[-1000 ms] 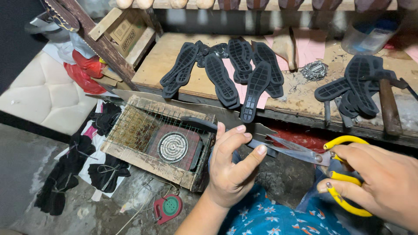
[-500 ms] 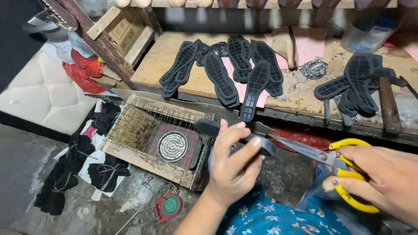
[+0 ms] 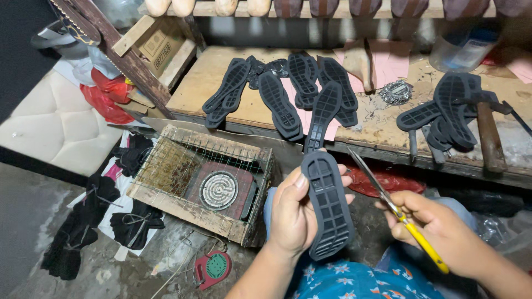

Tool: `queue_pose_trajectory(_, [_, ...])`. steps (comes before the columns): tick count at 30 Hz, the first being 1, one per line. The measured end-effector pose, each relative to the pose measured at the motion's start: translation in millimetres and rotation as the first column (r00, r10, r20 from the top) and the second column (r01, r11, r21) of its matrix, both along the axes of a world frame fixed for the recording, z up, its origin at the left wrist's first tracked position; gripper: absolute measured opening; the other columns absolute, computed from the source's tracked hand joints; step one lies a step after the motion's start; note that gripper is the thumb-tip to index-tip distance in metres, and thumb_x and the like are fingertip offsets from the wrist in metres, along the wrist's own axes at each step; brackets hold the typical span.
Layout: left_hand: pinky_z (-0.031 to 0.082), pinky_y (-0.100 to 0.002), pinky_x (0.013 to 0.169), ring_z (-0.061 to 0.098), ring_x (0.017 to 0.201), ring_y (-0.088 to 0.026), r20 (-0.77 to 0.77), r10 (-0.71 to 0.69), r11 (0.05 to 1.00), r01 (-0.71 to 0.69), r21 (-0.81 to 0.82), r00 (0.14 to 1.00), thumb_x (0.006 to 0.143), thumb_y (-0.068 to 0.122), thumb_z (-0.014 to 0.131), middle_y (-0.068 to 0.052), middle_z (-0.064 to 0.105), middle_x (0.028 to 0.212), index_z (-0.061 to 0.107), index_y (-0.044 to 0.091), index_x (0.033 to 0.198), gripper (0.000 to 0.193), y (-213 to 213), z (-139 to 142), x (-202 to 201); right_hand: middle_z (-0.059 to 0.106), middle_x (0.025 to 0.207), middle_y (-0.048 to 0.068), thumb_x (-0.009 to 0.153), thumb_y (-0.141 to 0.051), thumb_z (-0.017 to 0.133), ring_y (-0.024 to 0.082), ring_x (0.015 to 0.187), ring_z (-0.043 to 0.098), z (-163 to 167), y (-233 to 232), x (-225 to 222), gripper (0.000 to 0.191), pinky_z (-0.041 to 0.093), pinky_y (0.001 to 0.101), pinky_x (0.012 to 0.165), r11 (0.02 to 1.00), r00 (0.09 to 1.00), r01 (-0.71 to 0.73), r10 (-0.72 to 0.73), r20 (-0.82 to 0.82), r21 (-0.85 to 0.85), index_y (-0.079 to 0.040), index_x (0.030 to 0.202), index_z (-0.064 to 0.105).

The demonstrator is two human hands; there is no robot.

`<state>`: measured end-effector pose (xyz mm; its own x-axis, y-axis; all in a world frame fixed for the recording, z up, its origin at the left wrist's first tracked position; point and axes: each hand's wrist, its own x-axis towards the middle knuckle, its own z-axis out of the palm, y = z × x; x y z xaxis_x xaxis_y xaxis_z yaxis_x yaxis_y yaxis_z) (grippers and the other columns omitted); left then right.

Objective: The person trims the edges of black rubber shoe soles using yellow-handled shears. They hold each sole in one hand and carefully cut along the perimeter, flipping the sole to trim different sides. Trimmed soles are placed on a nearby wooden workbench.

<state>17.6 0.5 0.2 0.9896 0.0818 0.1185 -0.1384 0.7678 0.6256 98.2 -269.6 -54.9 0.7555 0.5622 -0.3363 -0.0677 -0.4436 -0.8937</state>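
Right, lower centre of frame: left hand (image 3: 292, 213) holds a black rubber sole (image 3: 328, 204) upright, tread side to camera, thumb on its left edge, fingers wrapped behind. Right hand (image 3: 443, 232), lower right, fingers curled thru the yellow-handled scissors (image 3: 390, 205), blades shut or nearly so, tips pointing up-left just beside the sole, not touching. Looks like a check between cuts in trimming; next move prob calls for opening the blades & lining them on the sole's rim. Vs half a sec ago, the sole is turned up to face the camera and the scissors have pulled off it. Mid left: wire-caged heater (image 3: 220, 190) on the floor. Further back: workbench (image 3: 210, 72) w/ more soles (image 3: 280, 102) & a hammer (image 3: 487, 133).
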Motion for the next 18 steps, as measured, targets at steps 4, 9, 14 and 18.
queue_pose_trajectory(4, [0.059, -0.046, 0.098, 0.065, 0.120, -0.029, -0.019, -0.048, 0.998, 0.048, 0.030, 0.999, 0.107, 0.026, 0.042, -0.022, 0.062, 0.132, 0.050, -0.009, 0.140, 0.049, -6, 2, -1, 0.066, 0.085, 0.002, 0.081, -0.011, 0.077, 0.010, 0.074, 0.061, -5, 11, -4, 0.042, 0.052, 0.0276, 0.065, 0.996, 0.999, 0.000, 0.004, -0.043, 0.090, -0.009, 0.121, 0.063])
queue_pose_trajectory(9, [0.058, -0.045, 0.099, 0.065, 0.119, -0.026, -0.064, -0.072, 0.997, 0.074, 0.027, 0.995, 0.109, 0.027, 0.043, -0.020, 0.062, 0.127, 0.050, -0.011, 0.139, 0.049, -8, 0, -3, 0.071, 0.089, 0.003, 0.081, -0.006, 0.073, 0.008, 0.078, 0.065, -15, 11, -9, 0.039, 0.054, 0.0246, 0.070, 0.978, 0.999, 0.019, -0.012, -0.037, 0.207, -0.005, 0.119, 0.062])
queue_pose_trajectory(14, [0.057, -0.044, 0.098, 0.065, 0.116, -0.027, -0.069, -0.087, 0.995, 0.084, -0.049, 0.994, 0.104, 0.025, 0.045, -0.019, 0.062, 0.128, 0.041, -0.001, 0.151, 0.054, -8, -4, 1, 0.068, 0.082, 0.009, 0.084, -0.006, 0.072, 0.012, 0.067, 0.057, -32, 5, -9, 0.039, 0.048, 0.0280, 0.059, 0.979, 0.979, 0.148, -0.125, -0.160, 0.141, -0.007, 0.122, 0.062])
queue_pose_trajectory(18, [0.054, -0.045, 0.104, 0.063, 0.117, -0.027, 0.013, -0.032, 0.999, 0.032, 0.011, 0.999, 0.102, 0.021, 0.050, -0.017, 0.060, 0.130, 0.033, 0.001, 0.162, 0.066, -9, -8, 3, 0.062, 0.089, 0.008, 0.089, -0.007, 0.071, 0.012, 0.069, 0.054, -44, 7, -4, 0.043, 0.045, 0.0283, 0.059, 0.917, 0.994, 0.078, -0.041, -0.102, 0.391, -0.004, 0.129, 0.055])
